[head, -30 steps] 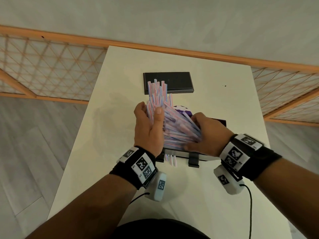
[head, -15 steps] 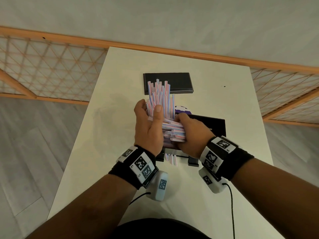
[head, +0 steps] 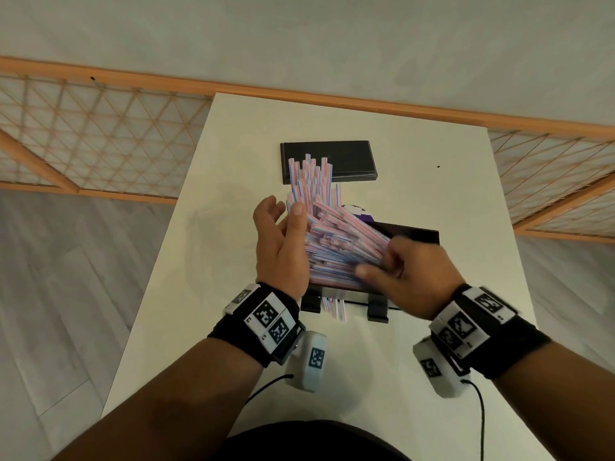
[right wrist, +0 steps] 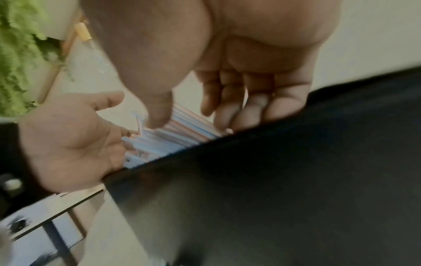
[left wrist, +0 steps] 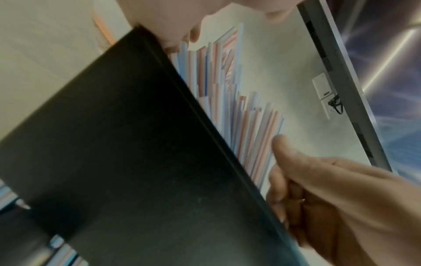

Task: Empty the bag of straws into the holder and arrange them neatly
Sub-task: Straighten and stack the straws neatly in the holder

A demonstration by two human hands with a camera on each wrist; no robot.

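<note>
At the centre of the head view, my left hand (head: 283, 247) stands on edge against the left side of the straws (head: 332, 241), palm and thumb pressed flat to the pile and the fingers loose and apart rather than gripping, while my right hand (head: 409, 277), blurred at centre right, reaches over the right ends of the same pile with its fingers curved down onto them; whether it pinches any straws I cannot tell. The pink, blue and white straws are already out of their bag and heaped in the black holder (head: 416, 235), just below the middle of the frame, on the white table (head: 199, 261). They are far from neat: one clump stands nearly upright toward the upper centre, in front of a black lid-like panel (head: 352, 158) lying farther back on the table, and the rest fan out to the right across the holder's opening. A few straws (head: 336, 307) poke out beneath the holder's near edge. A scrap of purple and white, possibly the bag (head: 357, 210), peeks from behind the pile. By my reading the emptying is done; the squaring-up and settling of the straws remains.
</note>
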